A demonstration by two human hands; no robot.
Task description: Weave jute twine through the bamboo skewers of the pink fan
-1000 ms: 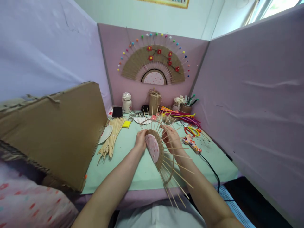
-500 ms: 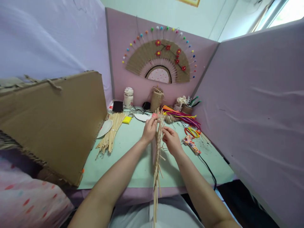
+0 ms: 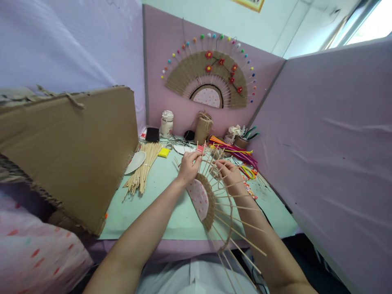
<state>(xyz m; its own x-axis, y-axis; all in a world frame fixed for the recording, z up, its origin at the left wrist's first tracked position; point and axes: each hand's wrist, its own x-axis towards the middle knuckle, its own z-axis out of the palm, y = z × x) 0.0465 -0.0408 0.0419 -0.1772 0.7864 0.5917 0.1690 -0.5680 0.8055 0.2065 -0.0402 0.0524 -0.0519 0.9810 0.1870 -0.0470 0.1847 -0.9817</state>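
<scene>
Head view: left hand point(image 3: 189, 166) pinches the far end of a half-round fan frame point(image 3: 211, 200) of pale wooden sticks point(image 3: 249, 242), brown twine point(image 3: 227, 244) and pink-spotted centre point(image 3: 198, 198), slanting below and between both hands, likely steadying it while right hand point(image 3: 228, 172) pinches twine or stick, can't tell which.

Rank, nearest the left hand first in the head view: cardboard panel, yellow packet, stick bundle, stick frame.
1. Stick frame: held in the left hand.
2. Yellow packet: just left, on the table.
3. Stick bundle: farther left.
4. Cardboard panel: far left.
</scene>
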